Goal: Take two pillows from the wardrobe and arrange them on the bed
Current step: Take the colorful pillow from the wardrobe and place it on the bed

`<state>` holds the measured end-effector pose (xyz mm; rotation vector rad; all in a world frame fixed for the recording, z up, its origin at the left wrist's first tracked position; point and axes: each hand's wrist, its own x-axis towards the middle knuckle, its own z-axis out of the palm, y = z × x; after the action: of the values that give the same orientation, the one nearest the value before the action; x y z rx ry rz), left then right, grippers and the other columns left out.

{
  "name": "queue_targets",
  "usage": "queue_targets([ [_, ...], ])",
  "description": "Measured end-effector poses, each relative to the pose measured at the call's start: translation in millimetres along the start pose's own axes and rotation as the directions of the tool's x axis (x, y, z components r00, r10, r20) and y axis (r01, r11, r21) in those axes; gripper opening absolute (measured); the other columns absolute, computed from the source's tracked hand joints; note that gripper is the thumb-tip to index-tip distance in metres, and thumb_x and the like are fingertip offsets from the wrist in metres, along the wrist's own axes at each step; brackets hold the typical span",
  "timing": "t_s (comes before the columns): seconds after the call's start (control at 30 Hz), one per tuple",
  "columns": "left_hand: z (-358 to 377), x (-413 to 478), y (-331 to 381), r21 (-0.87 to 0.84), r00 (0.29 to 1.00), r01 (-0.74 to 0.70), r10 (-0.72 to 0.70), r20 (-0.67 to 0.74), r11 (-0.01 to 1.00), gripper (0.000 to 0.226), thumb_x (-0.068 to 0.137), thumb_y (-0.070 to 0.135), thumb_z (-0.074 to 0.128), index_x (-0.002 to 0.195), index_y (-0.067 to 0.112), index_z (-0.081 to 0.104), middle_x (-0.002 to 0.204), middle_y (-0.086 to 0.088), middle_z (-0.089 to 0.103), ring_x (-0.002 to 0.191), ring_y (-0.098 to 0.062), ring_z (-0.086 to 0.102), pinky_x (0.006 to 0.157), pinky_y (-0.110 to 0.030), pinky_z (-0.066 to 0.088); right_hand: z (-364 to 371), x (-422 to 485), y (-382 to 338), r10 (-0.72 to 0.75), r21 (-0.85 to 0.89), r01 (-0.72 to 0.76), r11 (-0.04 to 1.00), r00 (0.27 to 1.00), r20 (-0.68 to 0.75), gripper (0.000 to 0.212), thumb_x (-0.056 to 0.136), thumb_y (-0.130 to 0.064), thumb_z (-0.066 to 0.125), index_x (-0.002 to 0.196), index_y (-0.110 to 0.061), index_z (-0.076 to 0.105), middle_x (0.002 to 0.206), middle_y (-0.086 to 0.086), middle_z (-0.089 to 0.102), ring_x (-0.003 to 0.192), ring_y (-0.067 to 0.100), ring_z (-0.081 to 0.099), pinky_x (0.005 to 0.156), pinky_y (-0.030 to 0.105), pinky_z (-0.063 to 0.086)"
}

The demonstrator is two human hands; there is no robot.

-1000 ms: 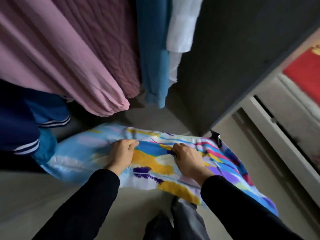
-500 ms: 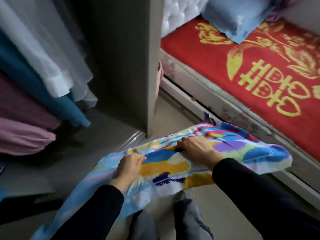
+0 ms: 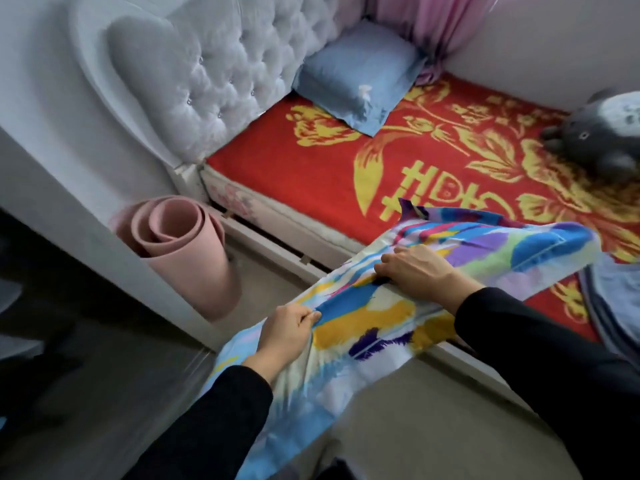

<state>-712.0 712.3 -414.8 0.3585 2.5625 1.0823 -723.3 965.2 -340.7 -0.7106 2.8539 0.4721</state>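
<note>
Head view: we see the bed (image 3: pixel 294 161) in red and gold, a blue pillow (image 3: pixel 360 74) at its headboard. Our multicoloured pillow (image 3: pixel 363 323), feather-streaked, hangs over the bed's edge, long axis running lower-left to upper-right, left hand (image 3: pixel 287 336) and right hand (image 3: pixel 415 271) both clenched on it.

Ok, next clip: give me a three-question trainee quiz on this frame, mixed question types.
1. True or false: both the left hand and the right hand grip the colourful pillow.
2. Which pillow already lies by the headboard? A) red B) blue C) striped
3. Fill in: a rolled pink ____ stands on the floor beside the bed.

Key
1. True; each hand pinches its fabric.
2. B, the blue pillow.
3. mat: the mat stands upright.
</note>
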Motion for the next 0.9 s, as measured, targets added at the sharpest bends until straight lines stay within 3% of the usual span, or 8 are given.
queue_targets([
  [0.27,-26,160,62,0.014,0.975,-0.115,0.115,-0.19,0.993,0.041,0.089,0.031,0.055,0.055,0.01,0.047,0.058,-0.009,0.052,0.06,-0.029,0.051,0.053,-0.038,0.033,-23,91,151,0.045,-0.13,-0.053,0.99,0.997,-0.069,0.021,0.096,-0.038,0.042,0.105,-0.025,0.055,0.102,-0.002,0.063,0.097,0.025,0.061,0.063,0.035,0.039],
  [0.47,-70,293,68,0.039,0.957,-0.183,0.187,-0.223,0.982,0.042,0.09,0.028,0.056,0.058,0.001,0.052,0.057,-0.011,0.049,0.06,-0.033,0.051,0.053,-0.044,0.037,-21,187,233,0.103,-0.099,-0.12,0.988,0.982,-0.158,0.021,0.095,-0.033,0.043,0.1,-0.021,0.06,0.096,0.001,0.065,0.093,0.028,0.061,0.059,0.034,0.033],
  [0.6,-103,378,68,0.096,0.944,-0.19,0.209,-0.255,0.977,0.045,0.09,0.029,0.057,0.052,0.009,0.045,0.048,0.0,0.038,0.051,-0.028,0.046,0.047,-0.038,0.029,-23,258,278,0.13,-0.071,-0.146,0.987,0.973,-0.193,0.008,0.087,-0.026,0.062,0.087,-0.018,0.064,0.082,0.003,0.068,0.077,0.028,0.064,0.057,0.033,0.042],
  [0.73,-123,450,59,0.142,0.931,-0.159,0.196,-0.308,0.977,0.051,0.089,0.027,0.058,0.047,0.024,0.03,0.044,0.007,0.03,0.044,-0.011,0.033,0.042,-0.026,0.015,-8,329,313,0.192,-0.016,-0.198,0.98,0.965,-0.18,0.014,0.092,-0.025,0.049,0.097,-0.019,0.061,0.094,0.005,0.066,0.09,0.029,0.06,0.078,0.041,0.045],
  [0.9,-134,533,43,0.151,0.932,-0.095,0.141,-0.334,0.984,0.043,0.089,0.024,0.058,0.051,0.019,0.04,0.047,0.011,0.03,0.051,-0.02,0.037,0.044,-0.028,0.015,13,418,355,0.198,0.007,-0.201,0.98,0.957,-0.212,0.012,0.09,-0.018,0.051,0.092,-0.015,0.062,0.088,0.006,0.067,0.091,0.03,0.06,0.078,0.043,0.046],
])
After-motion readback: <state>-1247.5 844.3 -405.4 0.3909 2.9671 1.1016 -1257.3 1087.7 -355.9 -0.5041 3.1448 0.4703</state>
